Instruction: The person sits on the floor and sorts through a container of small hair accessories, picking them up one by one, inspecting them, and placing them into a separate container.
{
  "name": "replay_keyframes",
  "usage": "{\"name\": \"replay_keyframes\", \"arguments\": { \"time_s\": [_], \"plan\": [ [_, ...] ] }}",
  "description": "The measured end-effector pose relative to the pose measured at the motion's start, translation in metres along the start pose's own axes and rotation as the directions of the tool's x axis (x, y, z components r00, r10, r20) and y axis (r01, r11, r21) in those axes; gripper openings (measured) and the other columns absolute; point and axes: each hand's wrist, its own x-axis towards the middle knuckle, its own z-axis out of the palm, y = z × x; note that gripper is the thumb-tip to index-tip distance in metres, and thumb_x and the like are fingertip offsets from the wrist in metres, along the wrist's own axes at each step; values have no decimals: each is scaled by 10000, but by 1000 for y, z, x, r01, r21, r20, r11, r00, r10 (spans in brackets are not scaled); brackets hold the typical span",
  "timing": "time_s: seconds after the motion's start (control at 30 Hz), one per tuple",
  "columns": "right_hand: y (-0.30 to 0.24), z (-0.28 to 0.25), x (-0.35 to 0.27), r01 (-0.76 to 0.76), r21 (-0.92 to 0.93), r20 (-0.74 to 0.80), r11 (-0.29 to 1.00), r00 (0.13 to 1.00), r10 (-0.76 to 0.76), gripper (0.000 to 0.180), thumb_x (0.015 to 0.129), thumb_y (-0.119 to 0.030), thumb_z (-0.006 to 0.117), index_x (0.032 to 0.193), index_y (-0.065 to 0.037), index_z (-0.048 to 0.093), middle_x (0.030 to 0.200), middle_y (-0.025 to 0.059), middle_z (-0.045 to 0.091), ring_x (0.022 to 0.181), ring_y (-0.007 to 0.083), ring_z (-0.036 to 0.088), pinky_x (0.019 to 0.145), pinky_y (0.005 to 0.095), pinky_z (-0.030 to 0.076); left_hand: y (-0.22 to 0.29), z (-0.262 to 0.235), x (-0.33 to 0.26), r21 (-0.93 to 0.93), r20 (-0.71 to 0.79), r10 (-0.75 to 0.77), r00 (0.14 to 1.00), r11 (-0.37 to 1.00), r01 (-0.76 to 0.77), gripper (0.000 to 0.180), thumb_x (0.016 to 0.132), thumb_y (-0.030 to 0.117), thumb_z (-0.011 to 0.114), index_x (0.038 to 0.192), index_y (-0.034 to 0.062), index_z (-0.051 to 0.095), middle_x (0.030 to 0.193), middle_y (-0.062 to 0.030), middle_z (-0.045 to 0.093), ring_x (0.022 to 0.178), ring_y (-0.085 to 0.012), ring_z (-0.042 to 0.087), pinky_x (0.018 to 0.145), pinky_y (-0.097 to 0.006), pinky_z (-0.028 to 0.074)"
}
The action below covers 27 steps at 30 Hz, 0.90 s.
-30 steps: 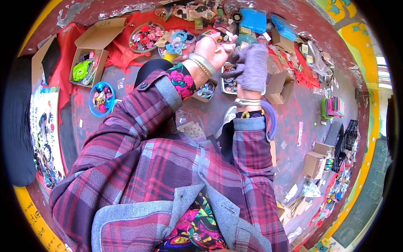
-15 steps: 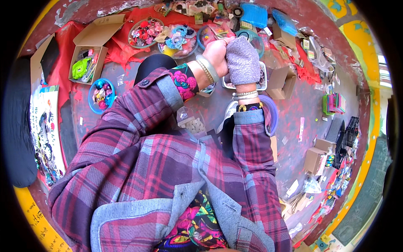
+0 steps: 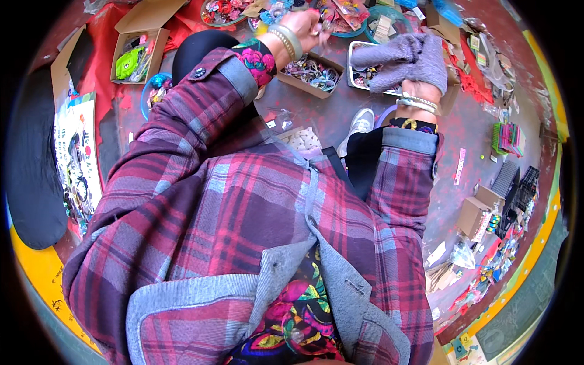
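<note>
My left hand [image 3: 304,30] is raised over the far edge of an open cardboard box [image 3: 320,94]; its fingertips are smeared by motion, so what they hold, if anything, does not show. In the box lie tangled hair ties [image 3: 310,74]. A fuzzy lilac-grey glove [image 3: 420,58] covers my right hand [image 3: 404,61], with two covered fingers stretched apart toward the left. It hovers over a white tray [image 3: 351,70] of small trinkets and hides part of it. No held object shows in the right hand.
Round tubs of hair accessories, including a blue scrunchie tub [image 3: 277,13], line the far side. At left stand a cardboard box with a green item [image 3: 128,63] and a blue basket [image 3: 146,100]. Pink and green baskets [image 3: 508,139] stand right. A white shoe [image 3: 362,121] is below the tray.
My hands, together half a second ago, are now apart: the left a little up, the right rightward. The glove's fingers have spread. The view has shifted, uncovering the box of hair ties.
</note>
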Motion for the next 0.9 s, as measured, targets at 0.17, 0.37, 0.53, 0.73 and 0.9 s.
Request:
{"name": "replay_keyframes", "arguments": {
  "time_s": [0.17, 0.37, 0.53, 0.73, 0.9],
  "plan": [
    [-7, -14, -7, -199, 231, 91, 953, 979, 182, 236, 888, -251, 469, 920, -30, 543, 853, 78, 583, 769, 207, 554, 720, 328, 471, -47, -53, 12, 71, -346, -89, 934, 990, 121, 99, 782, -45, 423, 831, 35, 454, 702, -55, 399, 623, -190, 462, 730, -439, 494],
    [-6, -8, -15, -239, 251, 175, 938, 964, 199, 251, 877, -244, 490, 972, -19, 544, 922, 92, 593, 859, 207, 564, 790, 340, 460, -106, -98, 55, -74, -151, -282, 948, 959, 273, 53, 823, 56, 419, 870, 30, 417, 759, -74, 398, 681, -211, 434, 692, -391, 439],
    [-4, -32, -3, -309, 264, 379, 914, 904, 196, 255, 871, -250, 500, 966, -19, 552, 937, 92, 596, 864, 207, 565, 795, 339, 456, -140, -173, 118, 962, 253, -97, 963, -78, -261, 225, 834, 198, 440, 1016, 74, 486, 994, -136, 540, 918, -309, 524, 748, -399, 441],
    [-2, -32, -8, -386, 354, 407, 852, 884, 231, 233, 871, -261, 497, 916, -34, 530, 884, 81, 562, 820, 196, 536, 758, 333, 435, -113, -138, 109, 957, 81, 273, 959, -289, 1, 223, 749, 170, 516, 929, 132, 642, 998, -133, 596, 939, -275, 563, 803, -371, 455],
    [-15, 23, -34, -190, 142, 9, 971, 982, 191, 287, 865, -238, 504, 652, -84, 389, 611, 18, 371, 571, 139, 387, 502, 265, 364, -91, -127, 68, 779, 146, -33, 989, -612, -135, 313, 729, 167, 512, 1027, 137, 604, 1126, -100, 545, 1146, -259, 426, 911, -401, 379]
  ]
}}
